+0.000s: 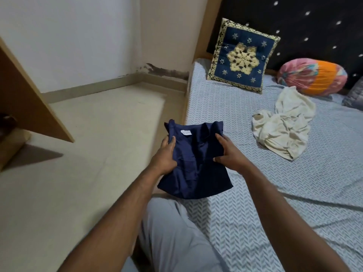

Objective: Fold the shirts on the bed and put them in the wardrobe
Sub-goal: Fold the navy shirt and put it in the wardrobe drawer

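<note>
- A home bedroom.
- A bed (255, 193) with a chevron-patterned sheet fills the right side.
- An embroidered cushion (242, 55) and a bright bolster (314, 79) lean against a dark tufted headboard (294, 26).

soft, even indoor light, fairly bright. the white wall (68, 36) is brightest and slightly washed out. a wooden panel (29, 107) casts a dark, soft-edged shadow on the floor (102, 138). the navy shirt (194, 165) and dark headboard (294, 26) lose detail. straight lines bow near the edges; everything looks slightly soft.

Unfolded shirt (282, 122) lies on bed (255, 213) before cushion (242, 55).
</note>
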